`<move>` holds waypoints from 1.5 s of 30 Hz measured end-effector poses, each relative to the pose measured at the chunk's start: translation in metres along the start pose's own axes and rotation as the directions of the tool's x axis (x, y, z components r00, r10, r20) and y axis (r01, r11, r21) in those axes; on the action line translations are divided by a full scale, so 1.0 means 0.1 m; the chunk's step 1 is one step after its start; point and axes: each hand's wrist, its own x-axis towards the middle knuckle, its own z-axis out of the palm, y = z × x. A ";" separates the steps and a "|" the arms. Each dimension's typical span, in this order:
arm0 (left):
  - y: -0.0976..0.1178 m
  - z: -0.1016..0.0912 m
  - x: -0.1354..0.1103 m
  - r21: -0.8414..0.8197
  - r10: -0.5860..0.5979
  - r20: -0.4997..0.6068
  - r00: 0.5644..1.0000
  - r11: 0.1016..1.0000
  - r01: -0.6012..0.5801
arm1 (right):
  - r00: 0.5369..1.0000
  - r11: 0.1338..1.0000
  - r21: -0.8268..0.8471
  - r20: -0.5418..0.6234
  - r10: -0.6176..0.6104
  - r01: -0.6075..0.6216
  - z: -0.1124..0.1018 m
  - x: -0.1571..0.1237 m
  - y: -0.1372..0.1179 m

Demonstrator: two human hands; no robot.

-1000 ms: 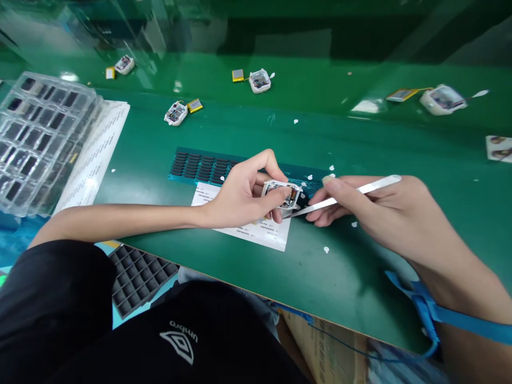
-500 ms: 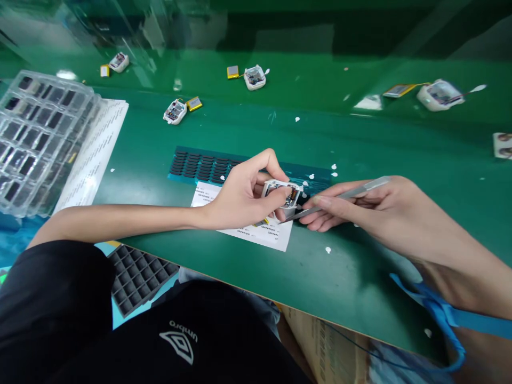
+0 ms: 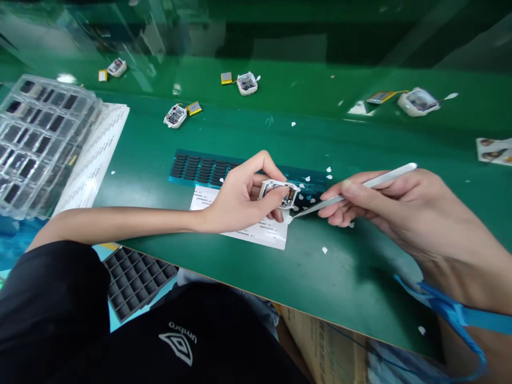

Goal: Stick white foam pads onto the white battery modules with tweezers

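My left hand [image 3: 240,194] is closed around a small white device housing [image 3: 280,193] with an exposed circuit board, held just above a white label sheet [image 3: 256,229]. My right hand [image 3: 384,202] pinches silver tweezers [image 3: 352,193]. Their tip sits just right of the housing's lower corner and carries a small white piece. Behind both hands lies a teal sheet with rows of black pads [image 3: 200,168]. A blue strap [image 3: 452,314] circles my right wrist.
A clear blister tray [image 3: 36,138] with dark parts sits at the left on printed sheets [image 3: 96,154]. Several white housings with batteries [image 3: 176,114] lie on the green belt behind. A black grid tray [image 3: 132,277] sits below the table edge. White paper bits dot the mat.
The tweezers' tip has drawn back slightly to the right from the housing, with a white bit on it. My left hand and the housing have stayed in place.
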 end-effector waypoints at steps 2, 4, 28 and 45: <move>0.03 0.01 -0.02 0.000 -0.008 0.004 1.000 1.000 0.008 | 0.996 0.996 0.038 -0.040 -0.074 0.075 0.01 -0.01 -0.01; 0.06 0.01 -0.03 0.016 -0.014 0.003 1.000 1.000 0.014 | 0.979 0.978 0.096 -0.105 -0.173 0.183 0.05 -0.04 -0.03; 0.26 0.10 -0.18 0.184 -0.102 0.248 0.963 0.981 0.056 | 0.860 0.902 0.081 -0.348 -0.374 0.425 0.34 -0.27 -0.01; 0.29 0.14 -0.20 0.155 -0.172 0.198 0.965 0.978 0.142 | 0.851 0.895 0.060 -0.343 -0.398 0.442 0.37 -0.25 -0.01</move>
